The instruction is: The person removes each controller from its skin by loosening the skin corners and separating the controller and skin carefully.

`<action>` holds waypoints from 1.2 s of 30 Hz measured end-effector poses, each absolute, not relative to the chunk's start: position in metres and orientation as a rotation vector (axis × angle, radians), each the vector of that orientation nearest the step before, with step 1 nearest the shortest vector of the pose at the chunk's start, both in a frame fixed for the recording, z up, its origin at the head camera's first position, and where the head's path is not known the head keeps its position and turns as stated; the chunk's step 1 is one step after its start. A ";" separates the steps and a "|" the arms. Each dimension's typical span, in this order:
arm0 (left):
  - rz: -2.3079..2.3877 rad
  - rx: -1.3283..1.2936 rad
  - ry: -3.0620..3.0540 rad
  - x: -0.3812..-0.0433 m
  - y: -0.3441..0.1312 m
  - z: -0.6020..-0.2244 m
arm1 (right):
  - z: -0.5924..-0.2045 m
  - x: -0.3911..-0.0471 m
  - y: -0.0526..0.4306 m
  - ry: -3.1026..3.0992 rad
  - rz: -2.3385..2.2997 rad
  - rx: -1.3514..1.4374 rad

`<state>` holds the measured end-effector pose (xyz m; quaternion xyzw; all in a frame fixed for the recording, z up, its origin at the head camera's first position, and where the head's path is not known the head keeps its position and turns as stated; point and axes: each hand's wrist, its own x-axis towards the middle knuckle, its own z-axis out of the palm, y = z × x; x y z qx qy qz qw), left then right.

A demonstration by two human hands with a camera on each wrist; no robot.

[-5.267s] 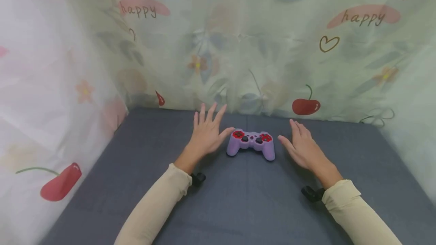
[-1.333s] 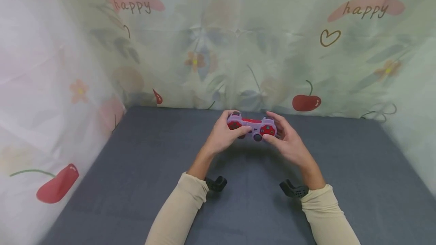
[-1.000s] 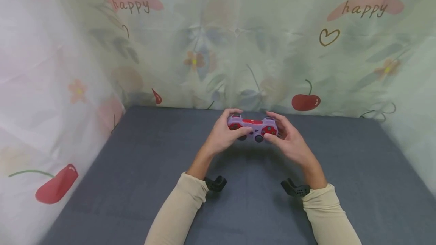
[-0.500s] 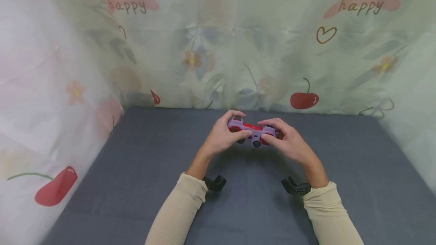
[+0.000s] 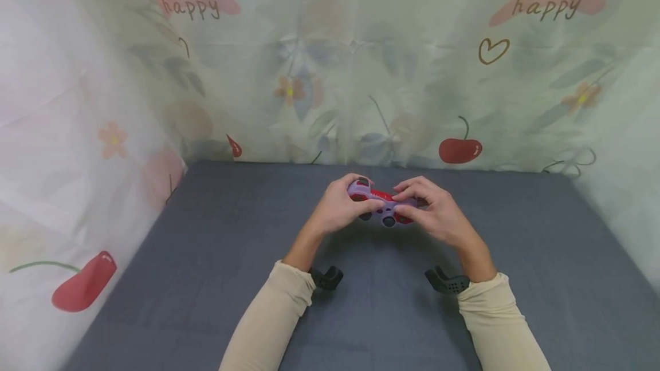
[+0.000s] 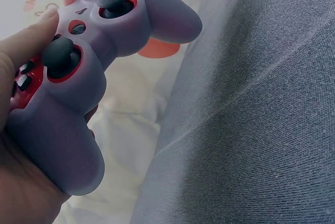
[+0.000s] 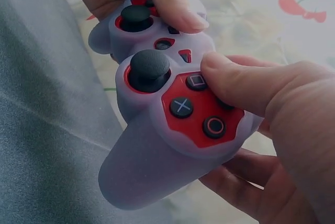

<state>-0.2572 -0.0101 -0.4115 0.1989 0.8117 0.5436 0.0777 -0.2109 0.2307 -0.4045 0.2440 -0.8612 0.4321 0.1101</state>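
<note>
A game controller in a soft pale-purple sleeve is held up above the table, tilted, its right end lower in the head view. My left hand grips its left end, palm under the handle and thumb across the face near the centre. My right hand pinches the sleeve's upper edge at the right, thumb on top beside the square button, other fingers behind. Red button plates and two black sticks show through the sleeve's openings. Fingers behind the controller are partly hidden.
A dark grey cloth covers the table. A printed curtain with cherries and "happy" lettering stands along the back and sides. Black wrist cameras sit on both wrists.
Earlier the controller lay on the table between two open hands; now both hold it raised. In the last second my right fingers shifted inward along its top edge and its right end dipped.
</note>
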 end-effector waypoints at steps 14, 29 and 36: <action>1.470 0.591 2.507 -0.258 -0.012 -0.410 | -0.403 -0.215 0.228 -2.615 1.014 0.860; 1.250 0.622 2.579 -0.253 -0.015 -0.402 | -0.401 -0.208 0.232 -2.722 1.228 0.866; 1.212 0.689 2.609 -0.253 -0.014 -0.401 | -0.400 -0.207 0.226 -2.823 1.250 0.770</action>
